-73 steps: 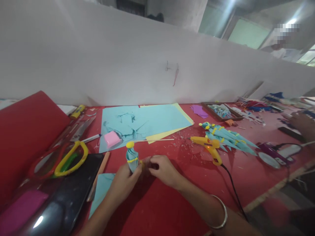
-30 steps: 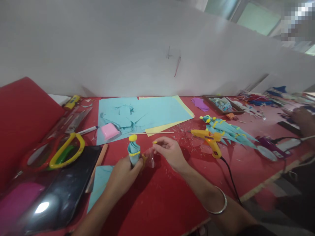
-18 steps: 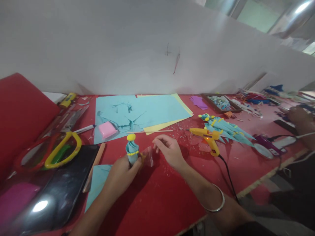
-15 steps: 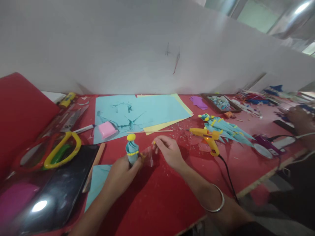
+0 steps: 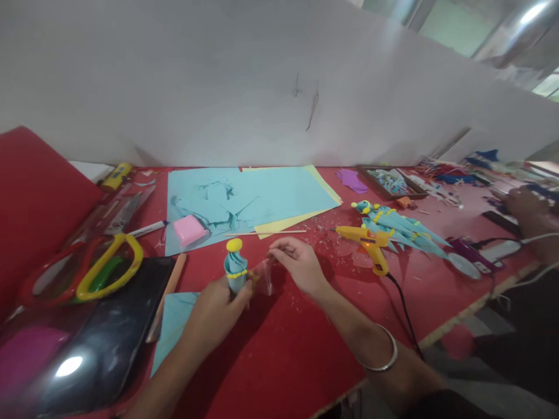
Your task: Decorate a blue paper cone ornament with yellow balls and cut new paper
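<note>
- Blue paper figure (image 5: 235,265): upright in your left hand (image 5: 220,308), left of the table's (image 5: 279,349) near middle.
- Done: yellow top (image 5: 234,245) and one yellow band (image 5: 238,274) fitted. Remaining: cannot be told; your fingers hide the lower part.
- Clear bag (image 5: 266,278): beside your left thumb.
- Your right hand (image 5: 301,270): fingertips drawn together by the bag; grip contents cannot be told.

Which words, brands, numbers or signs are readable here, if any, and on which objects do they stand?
No text can be read.
Yellow glue gun: any label is too small.
Yellow tube: any print is too blurred.
Purple device: any marks are too small and blurred.
</note>
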Available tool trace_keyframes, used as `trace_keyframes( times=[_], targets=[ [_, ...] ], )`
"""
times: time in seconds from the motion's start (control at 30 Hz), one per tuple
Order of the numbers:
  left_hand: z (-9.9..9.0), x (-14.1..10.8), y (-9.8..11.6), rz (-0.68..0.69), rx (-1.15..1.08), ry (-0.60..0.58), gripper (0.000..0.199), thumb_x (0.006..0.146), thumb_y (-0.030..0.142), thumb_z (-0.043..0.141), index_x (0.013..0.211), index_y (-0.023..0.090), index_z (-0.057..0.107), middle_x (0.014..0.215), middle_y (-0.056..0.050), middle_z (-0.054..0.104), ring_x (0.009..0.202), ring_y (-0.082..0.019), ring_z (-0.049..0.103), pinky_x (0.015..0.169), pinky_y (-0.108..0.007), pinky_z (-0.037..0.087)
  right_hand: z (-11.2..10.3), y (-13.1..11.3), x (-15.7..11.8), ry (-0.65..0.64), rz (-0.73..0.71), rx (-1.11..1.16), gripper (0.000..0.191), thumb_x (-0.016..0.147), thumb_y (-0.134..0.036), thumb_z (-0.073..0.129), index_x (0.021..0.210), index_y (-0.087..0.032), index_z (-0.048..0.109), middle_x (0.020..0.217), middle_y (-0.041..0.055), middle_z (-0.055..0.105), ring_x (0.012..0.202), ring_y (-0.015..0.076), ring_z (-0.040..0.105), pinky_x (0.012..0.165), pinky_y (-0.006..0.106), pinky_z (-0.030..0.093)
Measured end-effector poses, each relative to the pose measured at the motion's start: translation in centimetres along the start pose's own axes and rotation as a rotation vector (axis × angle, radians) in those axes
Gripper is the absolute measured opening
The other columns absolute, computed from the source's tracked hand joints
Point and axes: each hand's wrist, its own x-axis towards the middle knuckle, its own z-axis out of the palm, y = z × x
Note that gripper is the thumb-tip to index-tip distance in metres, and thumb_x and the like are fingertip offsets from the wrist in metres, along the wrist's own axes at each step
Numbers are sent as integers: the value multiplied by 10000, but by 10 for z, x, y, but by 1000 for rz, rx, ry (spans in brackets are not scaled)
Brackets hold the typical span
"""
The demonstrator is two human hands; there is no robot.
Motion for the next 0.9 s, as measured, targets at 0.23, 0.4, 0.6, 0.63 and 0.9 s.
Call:
trace_keyframes(
  times=[0.23,0.4,0.6,0.63,0.9],
  targets=[
    [1,1,-1,1,-3,-4,398,767,486,271,525,203,413,539,4,505,555,-167,485,564,-278,316,-5,-3,3,29,-55,-31,164,749,-239,521,892,-178,571,720,-1,644,679,98,624,703,265,498],
    [-1,0,-2,31,4,-4,381,771,457,272,527,202,417,546,4,513,557,-164,482,558,-275,311,-2,-6,0,-1,-23,-8,114,714,-274,576,745,-166,594,661,2,655,603,118,636,641,279,519],
    [-1,1,-1,47,-6,-7,391,772,460,280,522,199,430,564,-2,536,566,-164,488,559,-274,318,0,-4,-1,14,-5,49,101,681,-240,612,755,-184,573,698,0,670,670,117,644,697,272,515],
    [-1,1,-1,45,-8,-8,391,772,459,283,523,199,434,561,-1,536,563,-164,491,560,-274,319,0,-4,-1,14,-8,47,103,691,-245,602,770,-184,577,707,4,672,678,117,645,706,275,515],
    [0,1,-2,77,-11,0,392,785,460,291,537,194,437,539,5,534,545,-157,494,544,-263,321,-1,-5,-2,-2,-72,-89,113,714,-272,569,768,-182,613,661,-8,635,576,101,614,600,248,508]
  ],
)
